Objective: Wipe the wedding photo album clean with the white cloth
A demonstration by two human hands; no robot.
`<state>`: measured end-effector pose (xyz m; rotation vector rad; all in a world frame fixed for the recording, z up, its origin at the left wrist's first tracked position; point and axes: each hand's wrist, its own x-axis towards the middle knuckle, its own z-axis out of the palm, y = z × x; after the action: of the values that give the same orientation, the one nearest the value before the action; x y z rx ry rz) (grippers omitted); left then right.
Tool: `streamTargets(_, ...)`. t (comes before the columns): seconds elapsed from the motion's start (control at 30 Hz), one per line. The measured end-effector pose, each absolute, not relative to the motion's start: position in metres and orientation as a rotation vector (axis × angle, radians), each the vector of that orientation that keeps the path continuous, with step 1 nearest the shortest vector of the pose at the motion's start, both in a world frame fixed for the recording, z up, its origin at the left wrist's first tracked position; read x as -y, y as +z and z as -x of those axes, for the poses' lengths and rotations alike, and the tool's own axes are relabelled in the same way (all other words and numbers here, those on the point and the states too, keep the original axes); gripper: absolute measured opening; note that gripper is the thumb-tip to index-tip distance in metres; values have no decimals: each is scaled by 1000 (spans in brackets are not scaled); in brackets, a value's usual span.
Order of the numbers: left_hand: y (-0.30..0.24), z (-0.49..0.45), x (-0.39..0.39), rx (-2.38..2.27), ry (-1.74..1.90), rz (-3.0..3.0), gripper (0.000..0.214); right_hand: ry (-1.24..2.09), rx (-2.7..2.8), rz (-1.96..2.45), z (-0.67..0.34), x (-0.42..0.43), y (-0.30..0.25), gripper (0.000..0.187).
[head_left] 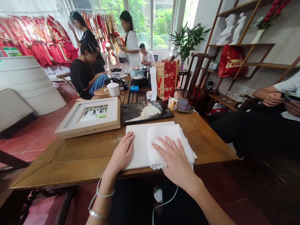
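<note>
A flat white board (139, 140) lies at the front edge of the wooden table. My left hand (122, 152) is at its left edge, fingers close together and bent against the board. A folded white cloth (153, 153) with a fluffy, wavy edge covers the right part of the board. On top of this cloth my right hand (175, 160) rests palm down, its fingers spread and stretched out. What is under the cloth is hidden.
Left of the board are stacked picture frames (65, 125); behind it lies a dark photo panel (136, 111). A small box (172, 104), white teapot (112, 88) and red paper bag (169, 80) stand farther back. Several people are around; one at right holds a dark device (295, 97).
</note>
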<state>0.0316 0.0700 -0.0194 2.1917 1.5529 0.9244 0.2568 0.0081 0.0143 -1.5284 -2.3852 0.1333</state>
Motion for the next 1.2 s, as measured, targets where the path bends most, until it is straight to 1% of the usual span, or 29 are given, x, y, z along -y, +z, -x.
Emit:
streamTargets(0.1,-20,-32,-70,-1564,902,-2195,42,180,2401,1500,-266,15,14,82)
streamTargets(0.2,-21,-30,-70,-1547,911,-2215,41,239,2406,1476,-273,15,14,84)
streamTargets(0.33,-22,-29,-71,-1522,904,-2242,41,244,2370,1544,-277,-16,16,83)
streamTargets(0.53,-20,-29,-71,-1539,883,-2230,41,190,2288,1721,-277,-85,17,71)
streamTargets(0.67,-19,-31,-69,-1560,904,-2208,40,159,2266,1767,-278,-104,15,67)
streamTargets(0.8,-19,-34,-68,-1596,901,-2189,39,150,2315,1706,-282,-84,14,71)
streamTargets(1.07,-18,-35,-69,-1606,856,-2218,40,119,2405,1547,-306,3,8,86)
streamTargets(1.2,-18,-33,-69,-1577,852,-2218,40,133,2406,1529,-313,9,8,86)
